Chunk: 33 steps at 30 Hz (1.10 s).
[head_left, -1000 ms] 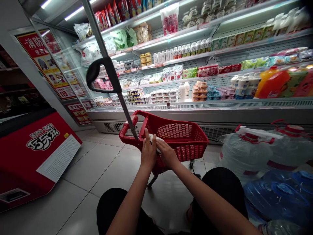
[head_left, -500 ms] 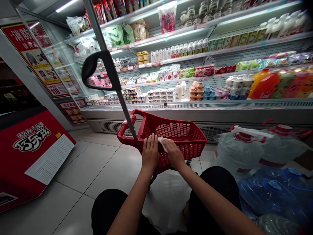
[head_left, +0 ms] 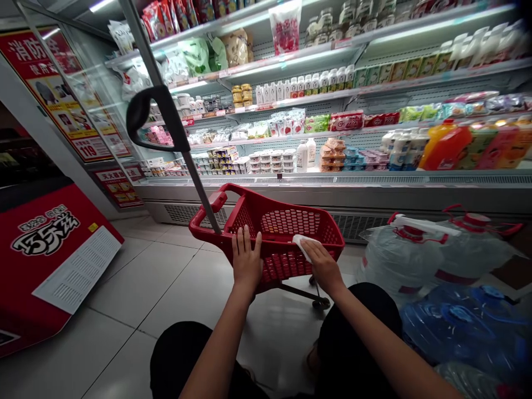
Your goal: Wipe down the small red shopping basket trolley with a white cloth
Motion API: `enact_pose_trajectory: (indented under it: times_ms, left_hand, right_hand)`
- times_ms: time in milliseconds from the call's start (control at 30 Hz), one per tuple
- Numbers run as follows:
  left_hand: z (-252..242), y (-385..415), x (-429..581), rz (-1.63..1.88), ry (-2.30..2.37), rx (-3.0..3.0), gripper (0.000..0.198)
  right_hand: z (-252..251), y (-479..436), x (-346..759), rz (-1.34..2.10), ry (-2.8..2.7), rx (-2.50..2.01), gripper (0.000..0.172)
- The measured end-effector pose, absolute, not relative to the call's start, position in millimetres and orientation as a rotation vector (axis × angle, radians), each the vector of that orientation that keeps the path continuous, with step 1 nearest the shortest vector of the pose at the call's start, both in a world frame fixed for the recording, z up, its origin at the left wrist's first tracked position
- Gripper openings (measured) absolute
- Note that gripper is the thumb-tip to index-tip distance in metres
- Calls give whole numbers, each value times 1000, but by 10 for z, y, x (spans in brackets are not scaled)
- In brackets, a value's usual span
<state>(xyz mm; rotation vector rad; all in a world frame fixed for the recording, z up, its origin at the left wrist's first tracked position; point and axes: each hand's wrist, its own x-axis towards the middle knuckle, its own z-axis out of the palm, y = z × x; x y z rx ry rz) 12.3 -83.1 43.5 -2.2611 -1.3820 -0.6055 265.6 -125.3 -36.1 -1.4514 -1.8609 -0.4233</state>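
A red plastic shopping basket on wheels [head_left: 291, 219] stands on the tiled floor in front of me. Its grey pull rod with a black handle [head_left: 155, 119] rises up to the left. My left hand [head_left: 246, 260] rests with fingers spread over the basket's near rim. My right hand [head_left: 322, 263] presses a white cloth [head_left: 302, 244] flat against the near rim further right. My black-clad knees show at the bottom.
An open chiller [head_left: 332, 138] with shelves of dairy, drinks and packets runs across the back. A red freezer chest [head_left: 50, 255] stands at the left. Several large water jugs [head_left: 436, 260] lie on the floor at the right.
My right hand has slid the white cloth rightwards along the basket's near rim, away from the left hand. The basket has turned a little and the view has shifted.
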Motion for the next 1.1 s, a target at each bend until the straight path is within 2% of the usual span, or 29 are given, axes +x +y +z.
enact_pose_trajectory:
  times_ms: [267,567,667,767,967,1100]
  left_hand:
    - [80,-831,471,-625,-1264,-2329,77]
    - [183,-802,251,-587,-1270,-2376,102]
    - [178,-846,317,-627,-1315,-2388,100]
    - [166,-874,379,-656,-1331,-2412,94]
    - [168,-885,360,-666,-1321,-2398,98]
    - [196,-859,231,-609,-1267,-2407,95]
  right_hand:
    - [-66,-1033,1911,-417,-2006,-1371,67]
    - [-345,-1323,2822,-428,-1913,-1506,68]
    - [-432,-1399,2975,-444,-1834,-1585,70]
    - [-420,-1335,2759,-468,-1809,-1597,74]
    - [-172,-1079,1892,-438,-1970,-1395,74]
    - [-138,-1111,1978,-416,-2022,-1350,77]
